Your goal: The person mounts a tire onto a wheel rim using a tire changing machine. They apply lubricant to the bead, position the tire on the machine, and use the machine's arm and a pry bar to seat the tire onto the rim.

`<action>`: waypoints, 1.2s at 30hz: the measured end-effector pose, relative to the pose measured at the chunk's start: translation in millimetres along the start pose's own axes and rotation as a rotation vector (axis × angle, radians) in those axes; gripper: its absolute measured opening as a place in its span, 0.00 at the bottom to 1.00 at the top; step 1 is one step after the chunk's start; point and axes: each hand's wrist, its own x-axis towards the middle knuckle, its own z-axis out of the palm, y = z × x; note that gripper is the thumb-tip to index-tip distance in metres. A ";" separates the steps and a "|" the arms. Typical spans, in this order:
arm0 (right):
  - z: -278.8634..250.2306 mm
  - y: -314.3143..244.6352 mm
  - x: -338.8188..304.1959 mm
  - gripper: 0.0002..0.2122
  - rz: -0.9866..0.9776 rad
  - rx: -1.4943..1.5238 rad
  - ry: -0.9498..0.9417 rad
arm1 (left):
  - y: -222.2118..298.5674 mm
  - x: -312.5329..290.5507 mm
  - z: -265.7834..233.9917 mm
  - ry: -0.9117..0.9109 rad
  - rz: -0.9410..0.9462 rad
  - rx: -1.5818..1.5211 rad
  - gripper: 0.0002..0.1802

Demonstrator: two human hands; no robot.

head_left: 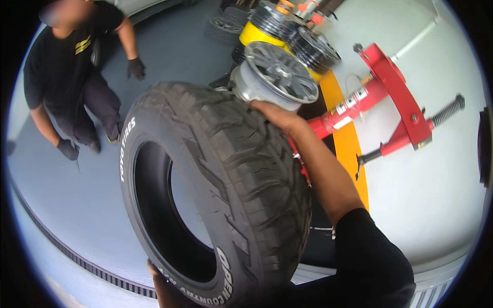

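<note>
A large black off-road tyre (251, 159) with a chunky tread and white sidewall lettering is held up tilted in front of me. My right hand (275, 114) grips its upper tread on the far right side, close to a silver alloy wheel (280, 77). At the tyre's lower left edge, part of my left hand (153, 269) shows against the sidewall, supporting it from below; most of its fingers are hidden. The bare wheel lies tilted just beyond the tyre, its spokes facing up, and the tyre covers what is beneath it.
A red tyre-changing machine arm (380, 95) with a spring stands at the right. Behind the wheel are yellow drums (255, 35) and stacked dark wheels (313, 49). A co-worker (67, 66) in dark gloves stands at the left, holding a thin tool. A drain grate (77, 256) crosses the floor.
</note>
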 end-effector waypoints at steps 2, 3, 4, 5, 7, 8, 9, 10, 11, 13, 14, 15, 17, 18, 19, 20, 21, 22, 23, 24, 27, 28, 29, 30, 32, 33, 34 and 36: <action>-41.5 -6.0 -69.7 0.26 -0.122 0.051 0.039 | 27.8 -47.8 14.4 -0.075 0.070 -0.157 0.33; -83.8 -1.1 -85.7 0.24 -0.106 0.161 0.059 | 70.1 -48.1 41.1 -0.025 0.204 -0.063 0.33; -128.4 24.9 -98.3 0.23 -0.177 0.224 0.147 | 102.9 -40.1 62.3 -0.154 0.236 -0.067 0.33; -163.6 35.1 -109.3 0.23 -0.207 0.344 0.150 | 150.2 -45.8 94.7 -0.237 0.264 -0.018 0.33; -208.2 29.6 -146.0 0.27 -0.295 0.354 0.265 | 233.3 -62.5 159.8 -0.228 0.345 -0.017 0.33; -238.4 45.2 -159.7 0.27 -0.299 0.367 0.318 | 261.2 -75.5 217.1 -0.315 0.308 -0.036 0.33; -268.0 77.3 -167.0 0.27 -0.303 0.406 0.334 | 250.5 -122.7 256.5 -0.356 0.298 -0.073 0.33; -291.5 85.8 -157.0 0.27 -0.354 0.475 0.334 | 299.0 -153.2 285.0 -0.372 0.411 -0.008 0.33; -326.0 81.1 -178.3 0.27 -0.357 0.459 0.415 | 313.9 -137.7 339.1 -0.461 0.432 0.017 0.33; -379.1 109.0 -158.7 0.28 -0.356 0.520 0.490 | 360.7 -156.2 460.8 -0.329 0.576 0.131 0.33; -402.9 126.1 -143.4 0.28 -0.347 0.551 0.519 | 378.4 -165.5 514.7 -0.351 0.601 0.203 0.34; -426.8 143.9 -124.2 0.28 -0.346 0.596 0.533 | 399.7 -170.7 557.7 -0.261 0.669 0.256 0.35; -457.5 187.1 -63.8 0.28 -0.344 0.718 0.533 | 449.0 -175.9 641.2 -0.254 0.713 0.299 0.36; -475.5 209.2 -42.4 0.28 -0.322 0.754 0.549 | 454.1 -169.7 677.9 -0.220 0.756 0.380 0.37; -491.3 227.2 -21.8 0.28 -0.308 0.785 0.566 | 456.3 -160.6 718.3 -0.187 0.793 0.446 0.38; -511.2 248.5 -8.4 0.28 -0.279 0.805 0.592 | 444.8 -148.4 764.7 -0.145 0.707 0.421 0.39; -524.1 267.5 10.0 0.28 -0.258 0.825 0.598 | 442.0 -117.3 786.9 -0.157 0.664 0.388 0.42; -539.9 294.6 25.0 0.29 -0.224 0.859 0.603 | 429.9 -93.0 815.1 -0.208 0.728 0.439 0.48; -554.4 324.7 36.1 0.29 -0.191 0.888 0.607 | 411.9 -75.1 843.2 -0.073 0.751 0.602 0.55; -558.9 341.8 48.3 0.29 -0.190 0.918 0.598 | 411.4 -55.2 854.7 -0.008 0.768 0.797 0.61; -554.5 341.3 63.8 0.32 -0.209 0.895 0.620 | 383.7 -29.0 890.5 0.283 1.056 1.235 0.65; -558.3 332.7 55.3 0.34 -0.206 0.848 0.659 | 391.3 -40.3 915.2 0.254 1.053 1.288 0.67; -546.5 329.2 47.9 0.36 -0.179 0.828 0.669 | 406.3 -49.2 932.6 0.075 1.033 1.287 0.68; -559.2 331.3 47.7 0.40 -0.063 0.817 0.621 | 414.3 -54.2 957.3 0.089 1.038 1.283 0.68; -575.8 358.5 58.1 0.42 0.022 0.668 0.686 | 429.2 -50.2 996.8 -0.042 0.930 1.206 0.67; -589.8 372.9 68.1 0.41 0.108 0.607 0.732 | 431.8 -37.8 1013.0 0.010 0.999 1.312 0.67; -604.4 368.9 79.5 0.40 0.162 0.551 0.768 | 441.8 -25.2 1026.4 0.088 1.095 1.397 0.66; -588.5 348.8 92.1 0.41 0.233 0.220 0.869 | 462.8 -18.1 1043.7 0.173 1.142 1.514 0.64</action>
